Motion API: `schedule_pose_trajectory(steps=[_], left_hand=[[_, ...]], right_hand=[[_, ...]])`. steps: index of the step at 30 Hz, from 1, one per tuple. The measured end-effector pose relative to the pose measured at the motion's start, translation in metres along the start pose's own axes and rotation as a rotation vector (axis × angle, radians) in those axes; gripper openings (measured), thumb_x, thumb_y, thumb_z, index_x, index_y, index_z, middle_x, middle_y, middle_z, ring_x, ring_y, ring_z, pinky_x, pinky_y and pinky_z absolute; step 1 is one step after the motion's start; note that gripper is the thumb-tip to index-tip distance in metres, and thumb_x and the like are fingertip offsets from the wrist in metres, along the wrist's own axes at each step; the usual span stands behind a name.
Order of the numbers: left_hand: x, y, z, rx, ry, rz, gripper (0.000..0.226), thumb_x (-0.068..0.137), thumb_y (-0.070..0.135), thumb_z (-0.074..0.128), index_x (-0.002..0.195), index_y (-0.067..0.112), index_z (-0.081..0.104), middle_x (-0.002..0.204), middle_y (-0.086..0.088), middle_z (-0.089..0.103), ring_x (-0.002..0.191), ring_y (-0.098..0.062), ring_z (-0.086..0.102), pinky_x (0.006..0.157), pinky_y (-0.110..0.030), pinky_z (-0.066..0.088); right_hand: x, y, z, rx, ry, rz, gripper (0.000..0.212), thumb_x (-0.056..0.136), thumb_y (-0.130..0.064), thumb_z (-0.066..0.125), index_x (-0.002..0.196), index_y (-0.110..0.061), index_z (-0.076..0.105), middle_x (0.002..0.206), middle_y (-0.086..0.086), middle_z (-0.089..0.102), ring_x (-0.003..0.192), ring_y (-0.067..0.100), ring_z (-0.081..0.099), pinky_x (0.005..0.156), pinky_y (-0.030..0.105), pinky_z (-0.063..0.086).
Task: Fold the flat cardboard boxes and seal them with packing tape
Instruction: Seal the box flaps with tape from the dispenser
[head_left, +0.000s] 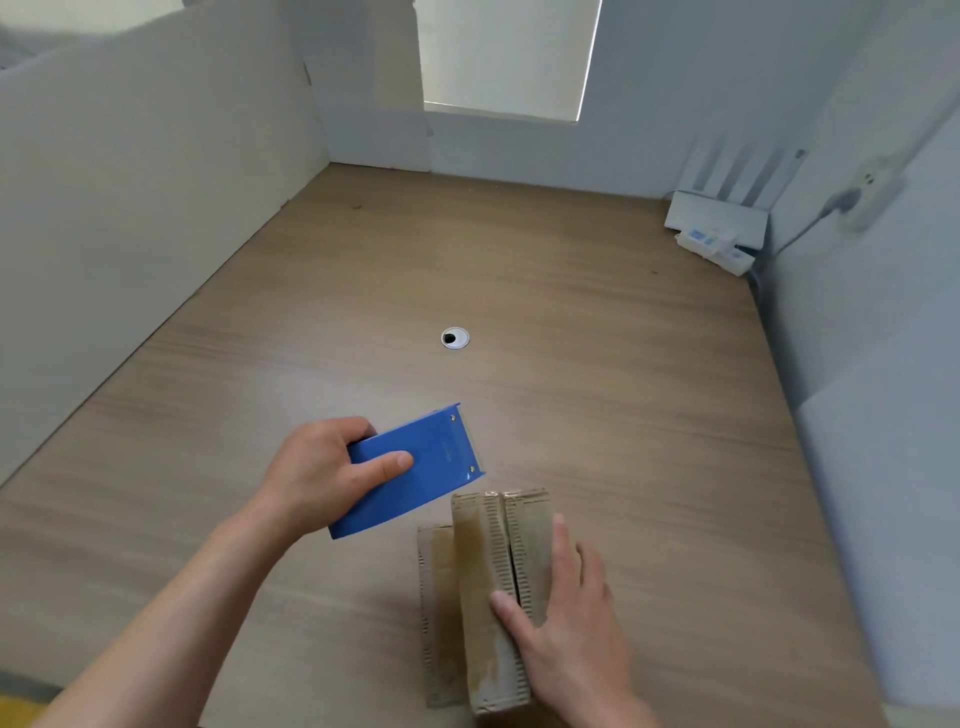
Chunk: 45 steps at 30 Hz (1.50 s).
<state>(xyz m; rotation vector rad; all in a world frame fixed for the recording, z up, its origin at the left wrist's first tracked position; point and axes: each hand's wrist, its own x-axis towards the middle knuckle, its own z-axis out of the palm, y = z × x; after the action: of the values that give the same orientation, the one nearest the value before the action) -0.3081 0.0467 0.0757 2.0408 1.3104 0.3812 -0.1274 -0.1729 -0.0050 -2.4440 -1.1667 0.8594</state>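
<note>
A small brown cardboard box (480, 566) stands on the wooden desk (519, 291) near the front edge, its two top flaps folded together with a dark seam between them. My right hand (566, 618) lies flat on top of the box with straight fingers, thumb near the seam. My left hand (322, 473) grips a blue tape dispenser (421, 467), held above the desk just left of and beyond the box. No tape strip is visible between dispenser and box.
A round cable grommet (455, 338) sits in the desk's middle. A white router with antennas (719, 213) and a power strip (717, 249) occupy the far right corner. White partition walls (130, 208) enclose the desk on the left, back and right.
</note>
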Motion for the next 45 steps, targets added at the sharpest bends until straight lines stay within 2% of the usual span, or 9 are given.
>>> schedule_pose_trajectory(steps=[7,14,21,25,32,36,39,43,45], left_hand=[[0.012,0.003,-0.003,-0.036,-0.099,0.034,0.055,0.056,0.070,0.060,0.068,0.017,0.064,0.062,-0.002,0.061,0.051,-0.008,0.051,0.052,-0.027,0.038],[0.020,0.011,-0.009,-0.038,-0.256,0.147,0.053,0.055,0.071,0.063,0.067,0.019,0.064,0.064,-0.002,0.060,0.052,-0.005,0.048,0.050,-0.019,0.034],[0.020,0.022,-0.009,-0.038,-0.299,0.207,0.051,0.057,0.071,0.064,0.067,0.021,0.064,0.059,0.008,0.058,0.052,-0.004,0.050,0.050,-0.018,0.035],[0.019,0.022,-0.009,-0.046,-0.304,0.197,0.050,0.056,0.070,0.065,0.066,0.021,0.063,0.056,0.011,0.056,0.052,-0.004,0.047,0.052,-0.021,0.034],[0.017,0.018,-0.007,-0.049,-0.303,0.189,0.052,0.057,0.072,0.066,0.068,0.021,0.065,0.065,-0.001,0.062,0.055,-0.007,0.052,0.054,-0.025,0.038],[0.015,0.018,-0.008,-0.044,-0.297,0.185,0.054,0.057,0.072,0.066,0.067,0.019,0.065,0.064,-0.003,0.060,0.054,-0.008,0.050,0.054,-0.026,0.037],[0.013,0.017,-0.009,-0.035,-0.297,0.174,0.053,0.056,0.072,0.065,0.066,0.020,0.064,0.059,0.005,0.057,0.053,-0.006,0.048,0.054,-0.024,0.036],[0.010,0.016,-0.008,-0.033,-0.299,0.168,0.052,0.055,0.072,0.065,0.067,0.021,0.065,0.060,0.005,0.059,0.053,-0.005,0.049,0.054,-0.023,0.036],[0.010,0.014,-0.008,-0.029,-0.301,0.172,0.054,0.056,0.072,0.065,0.068,0.020,0.065,0.063,-0.002,0.061,0.054,-0.006,0.050,0.054,-0.025,0.037]], right_hand=[[0.011,0.009,-0.004,0.193,0.036,-0.082,0.068,0.095,-0.064,0.040,0.152,-0.051,0.006,0.168,-0.001,0.005,0.153,0.011,0.005,0.120,0.029,0.015],[0.044,-0.023,-0.064,0.381,0.262,-0.275,0.044,0.090,-0.041,0.059,0.128,-0.020,0.067,0.125,-0.016,0.061,0.117,-0.007,0.052,0.101,0.009,0.038],[0.052,-0.019,-0.066,0.099,0.151,-0.390,0.051,0.086,-0.037,0.060,0.136,-0.023,0.061,0.139,-0.009,0.057,0.129,0.004,0.048,0.109,0.010,0.026],[0.045,0.011,-0.037,-0.022,0.057,-0.380,0.071,0.079,-0.057,0.054,0.144,-0.028,0.051,0.162,-0.008,0.027,0.148,0.014,0.028,0.113,0.014,0.012],[0.021,0.012,0.009,-0.025,0.209,-0.302,0.057,0.087,-0.055,0.050,0.136,-0.026,0.053,0.149,0.009,0.049,0.123,0.031,0.060,0.094,0.043,0.054],[0.021,0.009,0.013,-0.017,0.245,-0.258,0.056,0.086,-0.056,0.048,0.134,-0.029,0.052,0.147,0.010,0.052,0.124,0.034,0.060,0.091,0.046,0.054],[0.026,0.016,0.006,-0.009,0.225,-0.294,0.063,0.087,-0.062,0.045,0.141,-0.031,0.051,0.160,0.007,0.034,0.144,0.030,0.038,0.112,0.042,0.034],[0.031,0.020,-0.008,-0.246,-0.005,-0.402,0.067,0.086,-0.072,0.014,0.151,-0.059,0.003,0.158,-0.013,-0.036,0.151,0.015,-0.022,0.122,0.043,0.009],[0.032,0.017,-0.010,-0.273,-0.062,-0.386,0.064,0.085,-0.072,0.007,0.146,-0.064,-0.008,0.154,-0.016,-0.042,0.149,0.014,-0.029,0.123,0.045,0.007]])
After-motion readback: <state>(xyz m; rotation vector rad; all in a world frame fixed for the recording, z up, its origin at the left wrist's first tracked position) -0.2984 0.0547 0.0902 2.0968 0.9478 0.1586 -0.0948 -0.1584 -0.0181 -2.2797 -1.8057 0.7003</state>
